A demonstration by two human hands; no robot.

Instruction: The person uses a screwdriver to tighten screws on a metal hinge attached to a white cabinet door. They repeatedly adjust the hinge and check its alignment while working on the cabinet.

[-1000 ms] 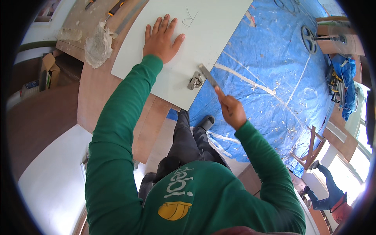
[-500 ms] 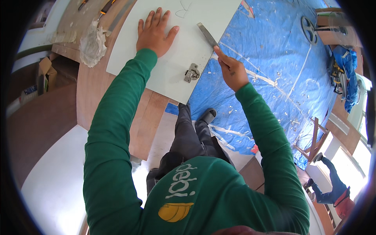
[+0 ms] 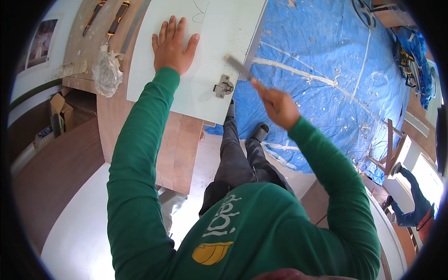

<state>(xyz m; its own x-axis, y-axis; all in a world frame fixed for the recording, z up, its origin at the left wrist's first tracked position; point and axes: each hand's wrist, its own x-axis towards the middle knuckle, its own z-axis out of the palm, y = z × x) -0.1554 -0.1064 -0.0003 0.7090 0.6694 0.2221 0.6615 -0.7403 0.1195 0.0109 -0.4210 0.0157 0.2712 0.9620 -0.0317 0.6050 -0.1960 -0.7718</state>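
Upper centre, left grip (image 3: 173, 49) splays on white panel (image 3: 205, 51), right grip (image 3: 279, 105) clasps tool (image 3: 239, 66) across the edge, blue sheeting (image 3: 322, 109) beyond!

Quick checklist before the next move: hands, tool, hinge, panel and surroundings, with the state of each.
1. Left hand palm-down on the white panel: ok.
2. Right hand gripping the flat metal tool: ok.
3. Tool tip touching the panel: cannot tell, blurred.
4. Metal hinge fastened to the panel: cannot tell; it sits near the panel's corner.
5. Orange-and-black tools apart from the left hand: ok.
6. Blue sheet free of scraps: not ok, pale bits scattered.
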